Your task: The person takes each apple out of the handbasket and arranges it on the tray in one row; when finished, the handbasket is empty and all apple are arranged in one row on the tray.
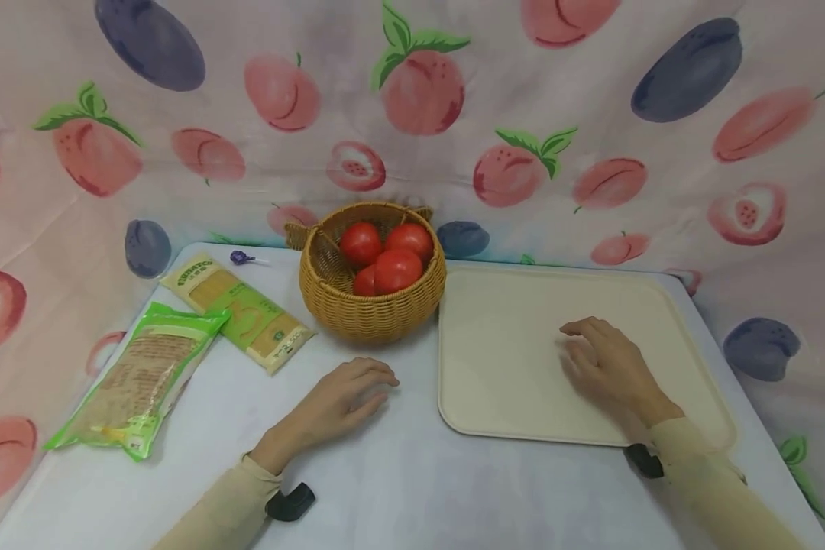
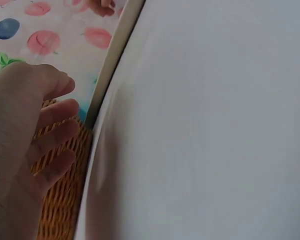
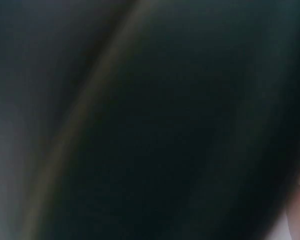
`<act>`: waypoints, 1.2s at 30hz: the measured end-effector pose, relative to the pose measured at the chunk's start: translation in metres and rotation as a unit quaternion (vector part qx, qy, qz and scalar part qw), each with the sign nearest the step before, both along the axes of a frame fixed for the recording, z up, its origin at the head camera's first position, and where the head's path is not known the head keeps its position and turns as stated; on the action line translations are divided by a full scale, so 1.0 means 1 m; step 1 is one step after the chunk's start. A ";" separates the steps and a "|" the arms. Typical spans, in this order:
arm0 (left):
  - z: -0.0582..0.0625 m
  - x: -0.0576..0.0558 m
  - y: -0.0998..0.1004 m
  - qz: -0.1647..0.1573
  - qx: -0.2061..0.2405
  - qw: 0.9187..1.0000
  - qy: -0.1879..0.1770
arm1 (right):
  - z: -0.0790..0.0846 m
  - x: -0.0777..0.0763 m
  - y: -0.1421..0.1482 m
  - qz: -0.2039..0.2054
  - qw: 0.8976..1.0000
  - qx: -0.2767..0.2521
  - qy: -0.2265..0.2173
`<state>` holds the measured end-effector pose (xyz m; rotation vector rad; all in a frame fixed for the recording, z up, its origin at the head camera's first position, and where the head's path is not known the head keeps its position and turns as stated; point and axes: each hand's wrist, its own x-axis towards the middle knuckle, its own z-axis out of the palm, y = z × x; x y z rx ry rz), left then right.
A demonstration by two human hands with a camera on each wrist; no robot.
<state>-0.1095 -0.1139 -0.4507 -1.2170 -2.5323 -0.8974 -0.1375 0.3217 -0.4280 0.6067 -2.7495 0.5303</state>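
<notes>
In the head view my left hand point(image 1: 340, 401) hovers low over the white tabletop, fingers loosely bent and nothing in them. Just beyond it stands a round wicker basket point(image 1: 371, 317) holding several red tomatoes point(image 1: 399, 270). The left wrist view shows the same hand point(image 2: 45, 120) with the basket's weave point(image 2: 62, 200) behind its fingertips. My right hand point(image 1: 612, 367) is over the beige tray point(image 1: 502, 382), relaxed and holding nothing. The right wrist view is dark and blurred, with only a bit of skin at its edge.
At the left lies a green-edged bag of sliced bread point(image 1: 140, 378), its corner overlapping a pack of noodles point(image 1: 241, 312). A purple-wrapped lollipop point(image 1: 239, 257) lies behind them. A fruit-printed cloth point(image 1: 426, 168) hangs along the table's back edge.
</notes>
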 end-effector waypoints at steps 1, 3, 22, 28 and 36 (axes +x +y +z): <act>-0.001 0.001 0.003 -0.007 0.004 1.000 -0.008 | -0.002 0.000 -0.003 0.002 1.000 -0.005 0.003; -0.002 0.001 0.009 -0.022 0.013 0.999 -0.023 | -0.003 0.000 -0.010 0.006 1.000 -0.014 0.004; -0.016 0.002 0.057 -0.123 -0.049 0.991 0.017 | 0.010 -0.003 -0.033 0.058 0.998 0.002 0.030; -0.018 0.002 0.063 -0.128 -0.044 0.989 0.063 | 0.016 -0.003 -0.041 0.077 0.996 0.011 0.039; -0.020 0.003 0.078 -0.156 -0.038 0.985 0.058 | 0.028 -0.008 -0.051 0.084 0.996 0.013 0.031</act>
